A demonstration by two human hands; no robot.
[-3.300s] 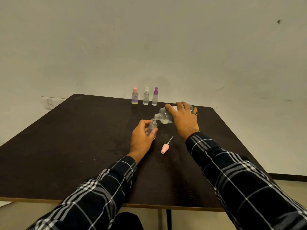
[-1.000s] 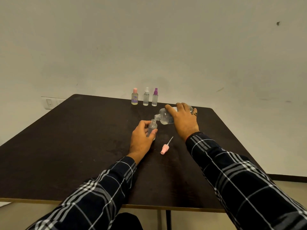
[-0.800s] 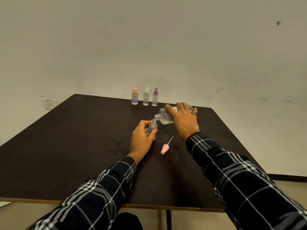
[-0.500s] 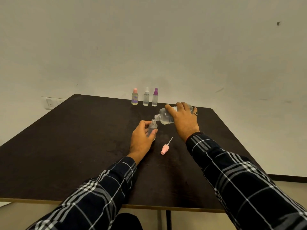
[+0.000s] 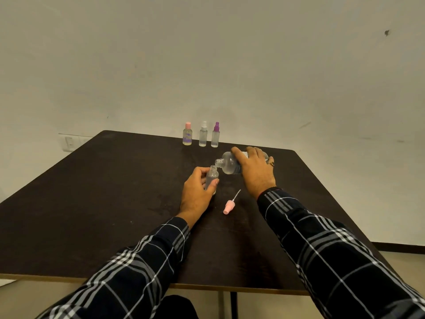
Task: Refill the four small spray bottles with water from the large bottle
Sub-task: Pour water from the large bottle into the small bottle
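Your left hand (image 5: 197,192) is curled round the small bottle (image 5: 211,178), thumb and fingers pinching its body. The bottle stands upright with its neck open and appears to rest on the table (image 5: 92,192). Your right hand (image 5: 255,169) grips the large bottle (image 5: 227,164) from above, fingers wrapped over its middle.

The relation that matters is mouth to mouth. The large bottle lies almost flat, its long axis running from its base at 3 o'clock to its mouth at 9 o'clock, with the mouth dipped a little. That mouth sits just beside the small bottle's neck, at about 1 o'clock from it and slightly higher. The two rims look close but not touching. Whether water is running between them is too fine to tell.

In my judgement the pour depends on your right hand, which is the nearer one to the large bottle's mouth. Bring that mouth over the small neck toward 9 o'clock before tipping further, or water may run down the outside.

The pink spray cap (image 5: 228,207) lies on its side at 5 o'clock from the small bottle, tube pointing to 1 o'clock, between your wrists. The pink-topped bottle (image 5: 187,134), white-topped bottle (image 5: 203,134) and purple-topped bottle (image 5: 215,135) stand capped in a row at 12 o'clock, well apart from your hands.
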